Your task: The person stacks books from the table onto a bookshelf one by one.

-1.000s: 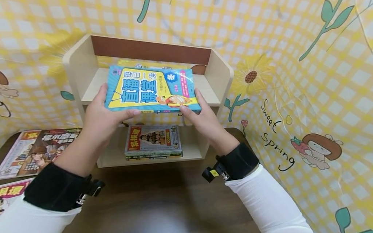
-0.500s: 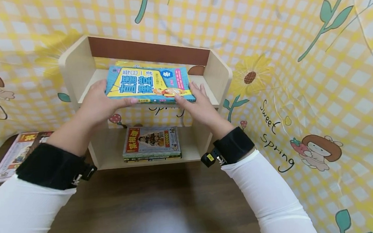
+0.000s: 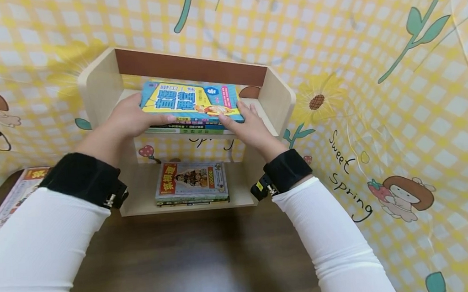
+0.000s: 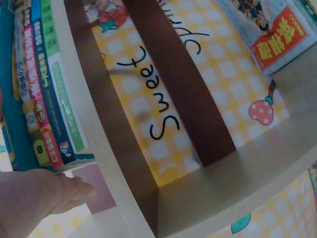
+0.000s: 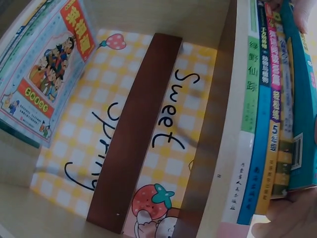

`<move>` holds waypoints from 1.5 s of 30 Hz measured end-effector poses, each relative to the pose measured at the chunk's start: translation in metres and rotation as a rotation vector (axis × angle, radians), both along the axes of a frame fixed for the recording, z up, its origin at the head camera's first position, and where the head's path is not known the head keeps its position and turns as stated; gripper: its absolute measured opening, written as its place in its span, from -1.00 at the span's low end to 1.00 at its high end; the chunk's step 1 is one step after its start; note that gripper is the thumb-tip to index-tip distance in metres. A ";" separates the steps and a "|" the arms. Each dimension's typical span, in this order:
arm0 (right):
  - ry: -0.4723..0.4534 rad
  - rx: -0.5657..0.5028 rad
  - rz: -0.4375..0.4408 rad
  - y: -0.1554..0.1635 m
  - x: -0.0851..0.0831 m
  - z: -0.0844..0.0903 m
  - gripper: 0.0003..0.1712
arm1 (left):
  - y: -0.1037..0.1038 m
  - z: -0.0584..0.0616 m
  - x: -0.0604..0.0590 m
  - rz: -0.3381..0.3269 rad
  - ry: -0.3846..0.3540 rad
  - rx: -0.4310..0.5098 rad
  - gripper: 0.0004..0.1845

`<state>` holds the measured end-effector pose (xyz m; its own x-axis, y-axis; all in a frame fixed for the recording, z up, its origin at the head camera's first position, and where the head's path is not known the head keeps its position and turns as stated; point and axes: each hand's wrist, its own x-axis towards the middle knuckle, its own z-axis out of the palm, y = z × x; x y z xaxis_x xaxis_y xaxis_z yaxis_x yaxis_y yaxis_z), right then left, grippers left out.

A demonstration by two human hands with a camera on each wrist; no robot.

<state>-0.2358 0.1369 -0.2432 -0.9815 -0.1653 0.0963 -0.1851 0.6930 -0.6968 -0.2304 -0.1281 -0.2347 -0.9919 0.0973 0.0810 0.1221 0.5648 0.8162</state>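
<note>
A blue and yellow paperback book (image 3: 191, 99) lies flat over a stack of books (image 3: 204, 129) on the upper shelf. My left hand (image 3: 129, 120) grips its left end, thumb along the front edge. At the right end my right hand (image 3: 251, 126) holds it, thumb on the front corner and fingers past the side. Both wrist views show the stack's spines, green, blue and pink ones (image 4: 44, 84) among them. The left hand (image 4: 42, 196) is beside the stack's end in the left wrist view. In the right wrist view, right-hand fingers (image 5: 290, 218) are at the teal cover (image 5: 303, 99).
The small wooden bookshelf (image 3: 273, 99) has raised side panels and a brown back rail (image 3: 190, 64). On its lower shelf sits a pile of comic magazines (image 3: 191, 181). More magazines (image 3: 15, 195) lie on the dark table (image 3: 193, 259) at left. A yellow checked cloth (image 3: 333, 42) hangs behind.
The blue and yellow book has gone back and down onto the upper-shelf stack, whose front spines now show beneath it. Both hands moved with it and still hold its ends.
</note>
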 end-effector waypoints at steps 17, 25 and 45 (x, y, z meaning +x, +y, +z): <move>0.001 -0.068 0.007 -0.008 -0.004 -0.002 -0.06 | -0.006 0.001 -0.013 0.003 -0.041 -0.017 0.05; 0.008 -0.070 0.000 -0.012 -0.004 -0.002 -0.07 | -0.010 0.001 -0.013 0.017 -0.053 -0.053 0.11; 0.245 -0.108 0.010 -0.008 0.021 -0.036 0.01 | -0.034 -0.021 0.018 0.051 0.031 -0.027 0.21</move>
<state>-0.2151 0.1292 -0.2788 -0.9252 -0.1511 0.3481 -0.3637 0.6144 -0.7002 -0.2127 -0.1617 -0.2560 -0.9927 0.0489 0.1103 0.1177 0.5924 0.7970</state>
